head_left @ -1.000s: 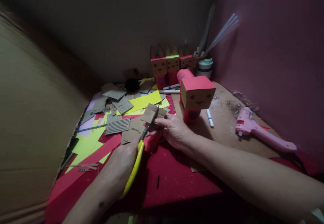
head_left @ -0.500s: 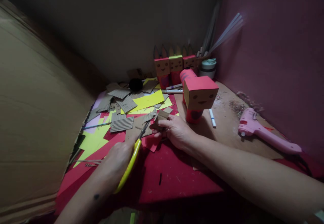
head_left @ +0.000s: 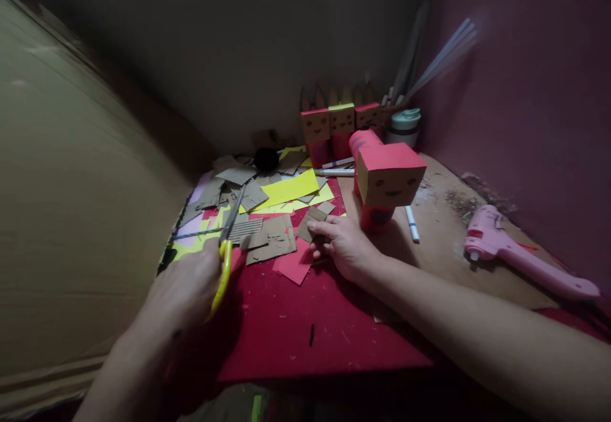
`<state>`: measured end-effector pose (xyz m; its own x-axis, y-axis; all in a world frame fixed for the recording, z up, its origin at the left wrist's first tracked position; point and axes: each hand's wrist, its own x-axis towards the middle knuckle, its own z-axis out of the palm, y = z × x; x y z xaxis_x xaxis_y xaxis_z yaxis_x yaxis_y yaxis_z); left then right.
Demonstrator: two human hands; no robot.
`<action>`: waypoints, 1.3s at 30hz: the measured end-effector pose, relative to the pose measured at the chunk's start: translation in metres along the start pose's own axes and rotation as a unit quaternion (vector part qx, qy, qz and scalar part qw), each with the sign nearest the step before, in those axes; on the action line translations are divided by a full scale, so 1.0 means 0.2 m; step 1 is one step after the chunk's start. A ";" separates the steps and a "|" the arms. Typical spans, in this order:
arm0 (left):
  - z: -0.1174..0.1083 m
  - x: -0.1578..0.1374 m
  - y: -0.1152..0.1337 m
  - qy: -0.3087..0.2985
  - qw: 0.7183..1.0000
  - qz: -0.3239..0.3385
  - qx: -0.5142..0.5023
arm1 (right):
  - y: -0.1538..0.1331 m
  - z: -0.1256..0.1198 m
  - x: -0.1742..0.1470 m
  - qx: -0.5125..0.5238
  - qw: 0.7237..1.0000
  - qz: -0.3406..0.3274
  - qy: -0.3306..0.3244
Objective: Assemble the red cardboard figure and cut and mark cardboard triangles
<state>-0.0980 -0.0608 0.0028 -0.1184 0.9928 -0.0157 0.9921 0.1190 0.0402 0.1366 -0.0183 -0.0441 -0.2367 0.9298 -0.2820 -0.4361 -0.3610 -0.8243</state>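
My left hand [head_left: 193, 282] is closed round the yellow handles of a pair of scissors [head_left: 224, 275], whose blades point away over the scraps. My right hand [head_left: 348, 247] pinches a small cardboard piece [head_left: 310, 223] between thumb and fingers. Beneath and left of that hand lie a red paper piece [head_left: 294, 263] and a flat cardboard scrap [head_left: 274, 240]. Just beyond the right hand stands a cardboard animal figure [head_left: 391, 177] with a pink-topped box head and a drawn face.
Yellow paper [head_left: 291, 188] and cardboard scraps cover the left side. Several similar figures [head_left: 316, 126] stand at the back beside a lidded container [head_left: 405, 123]. A pink glue gun [head_left: 525, 256] and a marker [head_left: 412, 225] lie right. A large cardboard panel [head_left: 71, 218] rises at left.
My left hand and the scissors have moved left, away from the cardboard piece in my right hand. The right hand still holds that piece. The whole view has shifted slightly.
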 end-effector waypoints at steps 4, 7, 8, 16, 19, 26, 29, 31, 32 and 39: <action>-0.06 0.10 -0.04 -0.058 0.994 -0.053 0.069 | 0.01 -0.01 0.00 -0.001 0.999 -0.023 -0.035; -0.09 0.14 -0.03 -0.073 0.993 -0.045 0.085 | 0.01 -0.01 0.00 0.002 1.000 -0.016 -0.025; -0.09 0.15 -0.02 -0.066 0.993 -0.037 0.089 | 0.00 -0.01 0.00 -0.001 1.000 -0.011 -0.022; 0.02 0.29 0.08 -0.066 0.984 0.166 0.017 | -0.01 -0.01 -0.01 -0.008 0.999 -0.014 -0.039; 0.01 0.28 0.04 -0.062 0.985 0.159 -0.025 | -0.01 -0.01 0.00 -0.011 0.999 -0.005 -0.035; -0.01 0.01 0.09 -0.170 0.964 0.156 -0.132 | 0.00 -0.01 0.00 -0.025 0.999 -0.010 -0.036; 0.04 -0.05 0.13 -0.159 0.971 0.134 -0.116 | -0.01 -0.01 0.00 -0.025 0.999 -0.009 -0.037; 0.07 -0.06 0.13 -0.158 0.972 0.124 -0.126 | -0.01 -0.01 0.00 -0.022 0.999 -0.010 -0.037; 0.08 -0.05 0.13 -0.162 0.969 0.126 -0.135 | -0.01 -0.01 0.00 -0.021 0.999 -0.011 -0.039; 0.00 -0.03 0.16 -0.160 0.951 0.142 -0.223 | 0.00 -0.01 -0.02 -0.084 0.994 -0.043 -0.053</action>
<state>-0.0651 -0.0619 0.0038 0.2408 0.9400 -0.2416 0.8577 -0.0896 0.5063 0.1386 -0.0212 -0.0439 -0.2985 0.9406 -0.1616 -0.3095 -0.2555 -0.9159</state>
